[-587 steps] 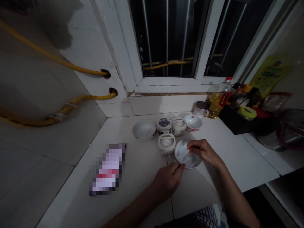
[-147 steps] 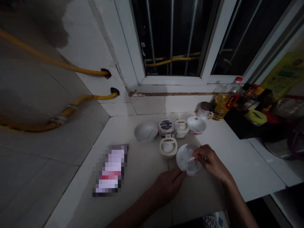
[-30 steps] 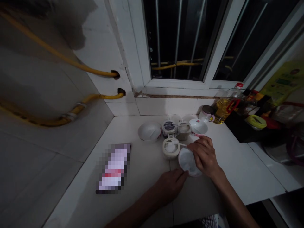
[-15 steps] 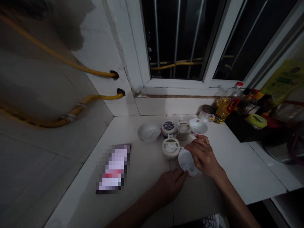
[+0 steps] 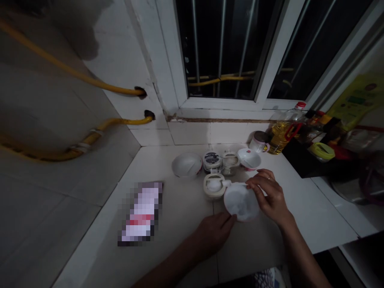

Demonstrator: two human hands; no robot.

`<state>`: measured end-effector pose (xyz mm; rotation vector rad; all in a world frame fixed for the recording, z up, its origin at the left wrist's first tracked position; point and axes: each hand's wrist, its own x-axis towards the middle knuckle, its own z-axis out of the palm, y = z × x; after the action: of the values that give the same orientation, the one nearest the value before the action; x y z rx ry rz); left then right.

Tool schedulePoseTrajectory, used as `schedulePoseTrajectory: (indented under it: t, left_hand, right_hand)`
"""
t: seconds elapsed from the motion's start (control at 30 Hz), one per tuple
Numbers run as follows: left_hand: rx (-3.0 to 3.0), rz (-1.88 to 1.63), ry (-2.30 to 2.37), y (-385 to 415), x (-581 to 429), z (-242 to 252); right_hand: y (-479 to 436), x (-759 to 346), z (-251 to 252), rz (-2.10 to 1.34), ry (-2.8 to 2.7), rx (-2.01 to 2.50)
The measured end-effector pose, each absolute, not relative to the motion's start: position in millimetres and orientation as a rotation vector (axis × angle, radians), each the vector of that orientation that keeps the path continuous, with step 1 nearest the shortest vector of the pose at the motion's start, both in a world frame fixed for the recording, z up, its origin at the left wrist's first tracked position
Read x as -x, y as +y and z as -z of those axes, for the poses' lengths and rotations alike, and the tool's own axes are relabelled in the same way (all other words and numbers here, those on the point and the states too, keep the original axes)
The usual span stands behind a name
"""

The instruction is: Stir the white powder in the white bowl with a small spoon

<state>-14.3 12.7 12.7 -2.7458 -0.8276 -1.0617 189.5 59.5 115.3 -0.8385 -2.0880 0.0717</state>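
Note:
My left hand (image 5: pixel 217 230) grips the near left rim of a white bowl (image 5: pixel 240 206), thumb on its edge. Something whitish lies in the bowl, too dim to identify. My right hand (image 5: pixel 268 196), with a ring on one finger, pinches the thin handle of a small white spoon (image 5: pixel 227 183) above the bowl's far rim. The spoon's head is beside an open seasoning jar (image 5: pixel 214 187) that holds white grains. Behind it stand a jar with dark contents (image 5: pixel 213 161) and another jar with pale contents (image 5: pixel 230 162).
A larger white bowl (image 5: pixel 186 165) is left of the jars, and a smaller bowl (image 5: pixel 249 159) is behind my right hand. A blurred-out flat device (image 5: pixel 141 214) lies on the left. An oil bottle (image 5: pixel 279 136), a lidded mug (image 5: pixel 259 142) and several condiments stand at the right.
My right hand has moved right, drawing the spoon away from over the jar towards the bowl. More of the bowl's inside shows. My left hand keeps its hold on the rim.

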Motion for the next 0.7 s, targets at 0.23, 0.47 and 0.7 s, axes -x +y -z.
schedulePoseTrajectory:
  t: [0.23, 0.47, 0.7]
  left_hand:
    - [2.731, 1.109, -0.801, 14, 15, -18]
    - [2.745, 1.110, -0.805, 14, 15, -18]
    - [2.749, 1.101, -0.790, 14, 15, -20]
  right_hand:
    - [46, -224, -113, -0.147, -2.395, 1.259]
    - [36, -217, -108, -0.450, -2.438, 1.410]
    - [44, -216, -102, -0.623, -2.166, 1.501]
